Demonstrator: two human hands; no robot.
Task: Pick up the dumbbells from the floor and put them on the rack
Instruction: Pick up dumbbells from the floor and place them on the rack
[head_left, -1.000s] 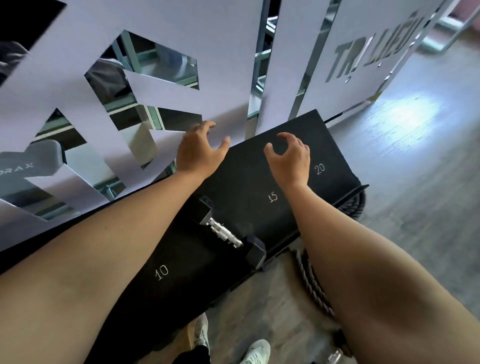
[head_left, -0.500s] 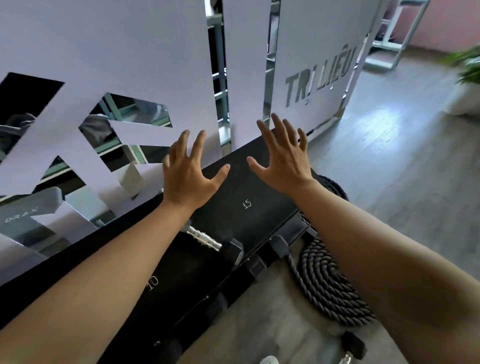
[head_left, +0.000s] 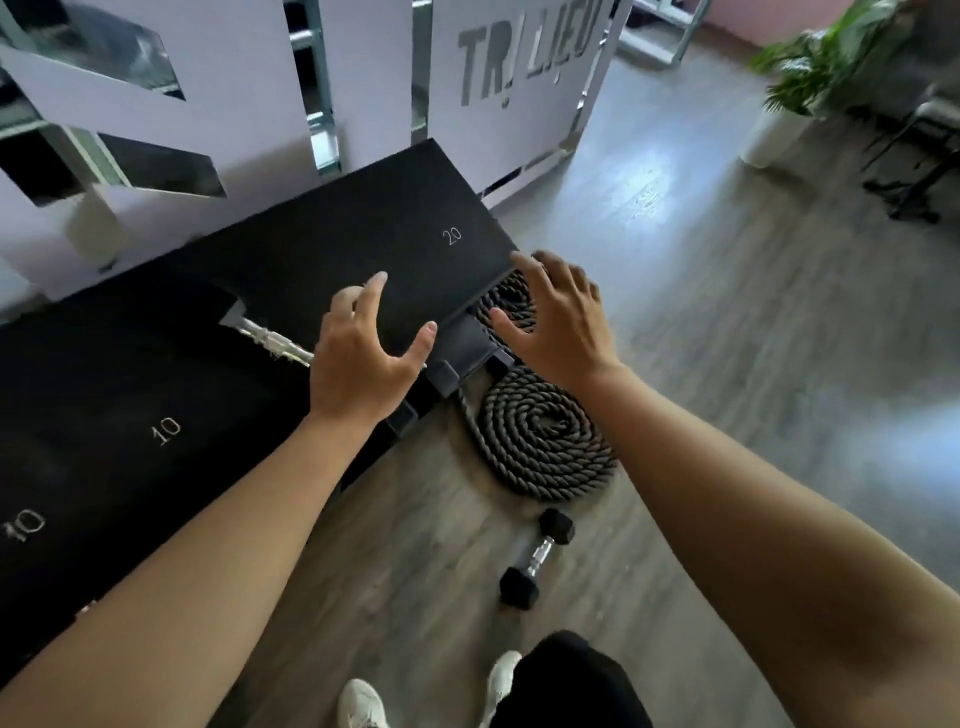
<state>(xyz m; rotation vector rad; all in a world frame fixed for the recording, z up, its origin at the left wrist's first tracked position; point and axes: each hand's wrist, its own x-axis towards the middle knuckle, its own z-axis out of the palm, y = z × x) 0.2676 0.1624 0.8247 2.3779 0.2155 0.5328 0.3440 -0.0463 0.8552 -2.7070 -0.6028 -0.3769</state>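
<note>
Between pickups: left hand (head_left: 358, 358) and right hand (head_left: 563, 317) spread empty over rack (head_left: 322, 249) front edge. Dumbbell (head_left: 537, 565) lay on floor (head_left: 727, 322), near rope (head_left: 540, 436). Next, probably: bend, grasp handle.

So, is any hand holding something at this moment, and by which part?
Nothing is held. The left hand and the right hand are both open and empty; one dumbbell lies on the floor.

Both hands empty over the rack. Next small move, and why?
Probably lower the right hand toward the dumbbell on the floor by the coiled rope. Both it and the left hand are open and empty, and one dumbbell already sits on the rack.
</note>
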